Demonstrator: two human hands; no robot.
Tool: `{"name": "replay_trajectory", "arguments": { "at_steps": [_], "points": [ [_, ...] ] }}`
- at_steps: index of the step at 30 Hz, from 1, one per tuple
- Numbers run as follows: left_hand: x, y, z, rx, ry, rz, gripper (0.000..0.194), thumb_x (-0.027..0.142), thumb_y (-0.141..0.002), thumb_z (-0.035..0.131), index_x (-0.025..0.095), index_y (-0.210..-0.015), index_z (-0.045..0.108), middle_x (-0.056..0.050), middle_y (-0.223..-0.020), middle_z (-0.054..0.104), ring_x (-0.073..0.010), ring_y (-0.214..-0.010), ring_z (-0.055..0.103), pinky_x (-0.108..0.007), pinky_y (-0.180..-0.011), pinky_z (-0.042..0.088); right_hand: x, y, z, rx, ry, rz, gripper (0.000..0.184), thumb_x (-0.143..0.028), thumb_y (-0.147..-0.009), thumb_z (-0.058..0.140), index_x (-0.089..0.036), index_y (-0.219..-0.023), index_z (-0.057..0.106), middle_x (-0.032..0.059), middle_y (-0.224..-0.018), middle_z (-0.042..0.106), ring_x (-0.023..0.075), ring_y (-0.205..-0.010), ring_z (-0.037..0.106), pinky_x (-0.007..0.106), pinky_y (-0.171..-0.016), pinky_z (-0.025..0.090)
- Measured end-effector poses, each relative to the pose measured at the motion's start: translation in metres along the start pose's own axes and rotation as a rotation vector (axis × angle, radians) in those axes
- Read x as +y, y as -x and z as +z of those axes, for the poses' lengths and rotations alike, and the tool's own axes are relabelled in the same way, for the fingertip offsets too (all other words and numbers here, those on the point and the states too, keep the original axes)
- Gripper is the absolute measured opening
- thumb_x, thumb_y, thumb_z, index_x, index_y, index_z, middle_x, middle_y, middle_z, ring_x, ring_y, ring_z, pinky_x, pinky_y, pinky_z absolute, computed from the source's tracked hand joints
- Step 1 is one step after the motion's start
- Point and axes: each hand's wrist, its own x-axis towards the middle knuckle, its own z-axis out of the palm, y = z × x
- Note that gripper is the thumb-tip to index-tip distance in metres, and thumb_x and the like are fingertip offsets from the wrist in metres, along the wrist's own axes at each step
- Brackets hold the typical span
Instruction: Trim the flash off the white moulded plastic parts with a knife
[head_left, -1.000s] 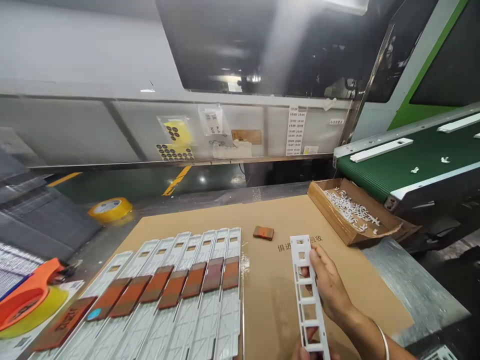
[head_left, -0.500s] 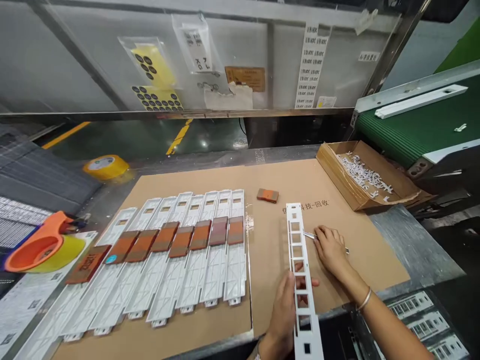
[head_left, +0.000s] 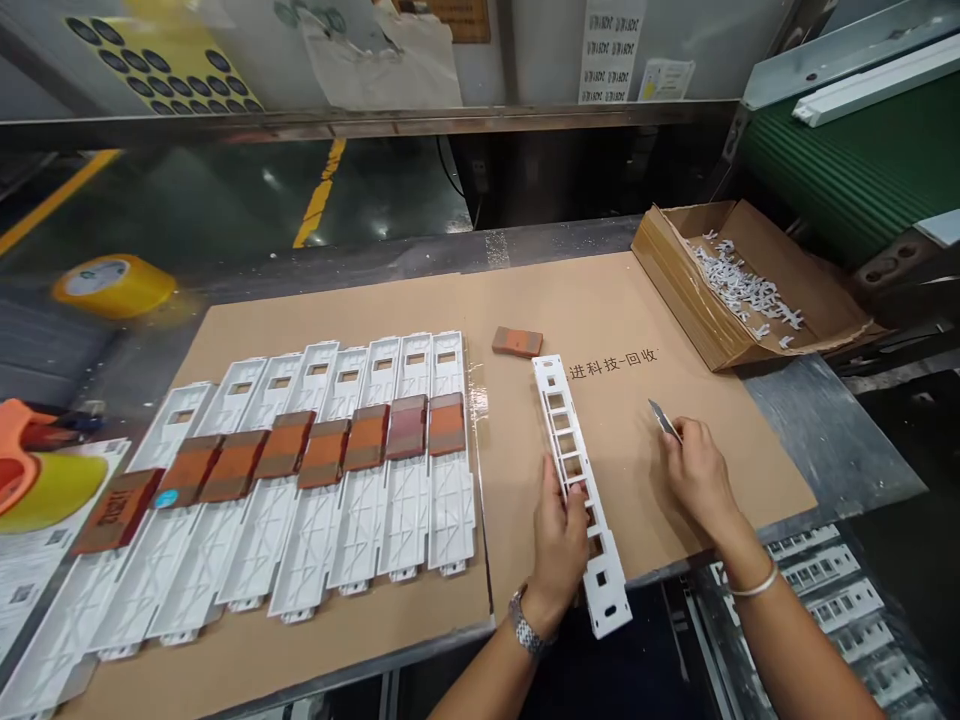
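My left hand (head_left: 559, 540) is closed around a long white plastic frame (head_left: 574, 455) with a row of square openings, held at a slant over the cardboard sheet (head_left: 637, 450). To its right my right hand (head_left: 697, 475) grips a small knife (head_left: 664, 420), its blade pointing up and left, apart from the frame. Left of the hands, several white plastic panels (head_left: 450, 510) lie side by side. Reddish-brown blocks (head_left: 447, 424) rest across them. One loose block (head_left: 517, 341) lies just beyond the frame's far end.
A cardboard box (head_left: 675, 290) of small white plastic pieces stands at the back right, beside a green conveyor belt (head_left: 847, 170). Yellow tape (head_left: 116, 285) and an orange-and-yellow roll (head_left: 52, 490) are at the left. More white frames (head_left: 840, 600) sit low at the right.
The view has shifted downward. My right hand has lifted the knife off the cardboard and drawn it away from the frame. The frame now tilts, its far end toward the left.
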Motion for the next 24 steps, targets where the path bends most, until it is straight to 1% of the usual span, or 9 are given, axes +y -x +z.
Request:
{"name": "replay_trajectory", "arguments": {
  "at_steps": [2, 3, 6, 9, 12, 15, 17, 21, 24],
  "points": [
    [-0.004, 0.003, -0.001, 0.038, -0.151, 0.092, 0.056, 0.034, -0.089, 0.046, 0.017, -0.139, 0.029, -0.014, -0.124, 0.048, -0.0237, -0.117, 0.046, -0.042, -0.101, 0.037, 0.001, 0.005, -0.004, -0.003, -0.076, 0.006, 0.032, -0.029, -0.094, 0.033, -0.014, -0.118, 0.048, 0.0150, -0.103, 0.063, 0.0269, -0.092, 0.061, 0.037, -0.072, 0.049],
    [-0.007, 0.006, -0.001, 0.047, -0.254, 0.144, 0.056, 0.031, -0.090, 0.044, 0.016, -0.141, 0.026, -0.016, -0.131, 0.041, -0.0244, -0.124, 0.039, -0.043, -0.106, 0.031, 0.001, 0.007, -0.006, -0.008, -0.112, 0.001, 0.034, -0.031, -0.095, 0.033, -0.015, -0.122, 0.046, 0.0140, -0.107, 0.064, 0.0254, -0.095, 0.062, 0.036, -0.076, 0.050],
    [-0.011, 0.014, -0.003, 0.121, -0.638, 0.313, 0.054, 0.024, -0.093, 0.033, 0.016, -0.145, 0.018, -0.018, -0.138, 0.028, -0.0257, -0.131, 0.030, -0.047, -0.106, 0.030, -0.003, 0.011, -0.012, -0.033, -0.202, -0.031, 0.037, -0.036, -0.096, 0.035, -0.018, -0.125, 0.049, 0.0121, -0.116, 0.064, 0.0238, -0.105, 0.062, 0.036, -0.085, 0.052],
    [-0.008, 0.012, -0.004, 0.205, -0.997, 0.442, 0.057, 0.020, -0.093, 0.034, 0.019, -0.146, 0.015, -0.018, -0.144, 0.027, -0.0289, -0.133, 0.026, -0.051, -0.103, 0.031, -0.009, 0.009, -0.016, -0.071, -0.271, -0.075, 0.035, -0.036, -0.096, 0.038, -0.020, -0.124, 0.053, 0.0104, -0.116, 0.066, 0.0231, -0.107, 0.062, 0.035, -0.086, 0.053],
    [0.002, -0.003, -0.003, 0.131, -1.237, 0.519, 0.058, 0.018, -0.092, 0.033, 0.021, -0.146, 0.013, -0.013, -0.152, 0.025, -0.0281, -0.137, 0.022, -0.051, -0.102, 0.030, -0.016, 0.002, -0.017, -0.105, -0.322, -0.134, 0.034, -0.034, -0.096, 0.039, -0.023, -0.125, 0.054, 0.0089, -0.118, 0.065, 0.0224, -0.110, 0.061, 0.034, -0.087, 0.054],
    [0.008, -0.018, -0.001, 0.025, -1.361, 0.551, 0.057, 0.023, -0.092, 0.031, 0.019, -0.146, 0.014, -0.009, -0.154, 0.022, -0.0265, -0.140, 0.016, -0.052, -0.105, 0.025, -0.024, -0.009, -0.016, -0.175, -0.324, -0.172, 0.037, -0.033, -0.096, 0.038, -0.027, -0.130, 0.051, 0.0076, -0.117, 0.065, 0.0224, -0.105, 0.063, 0.034, -0.084, 0.055],
    [0.003, -0.021, -0.001, -0.015, -1.395, 0.572, 0.057, 0.029, -0.092, 0.033, 0.018, -0.146, 0.018, -0.006, -0.154, 0.024, -0.0257, -0.140, 0.018, -0.050, -0.105, 0.025, -0.030, -0.017, -0.015, -0.227, -0.261, -0.176, 0.038, -0.034, -0.097, 0.036, -0.030, -0.132, 0.050, 0.0070, -0.112, 0.067, 0.0227, -0.097, 0.066, 0.036, -0.080, 0.057],
    [-0.024, -0.004, 0.001, 0.070, -1.409, 0.613, 0.057, 0.029, -0.086, 0.039, 0.016, -0.141, 0.033, -0.005, -0.149, 0.033, -0.0253, -0.135, 0.028, -0.045, -0.094, 0.031, -0.037, -0.029, -0.012, -0.256, -0.094, -0.209, 0.037, -0.038, -0.097, 0.034, -0.028, -0.127, 0.053, 0.0077, -0.103, 0.068, 0.0237, -0.088, 0.067, 0.038, -0.072, 0.057],
    [-0.048, 0.008, 0.002, 0.142, -1.382, 0.609, 0.057, 0.028, -0.079, 0.044, 0.017, -0.135, 0.044, -0.006, -0.141, 0.046, -0.0253, -0.125, 0.041, -0.043, -0.086, 0.032, -0.037, -0.033, -0.008, -0.275, -0.022, -0.275, 0.034, -0.036, -0.098, 0.030, -0.023, -0.113, 0.058, 0.0087, -0.094, 0.068, 0.0239, -0.082, 0.067, 0.037, -0.066, 0.056]
  ]
}}
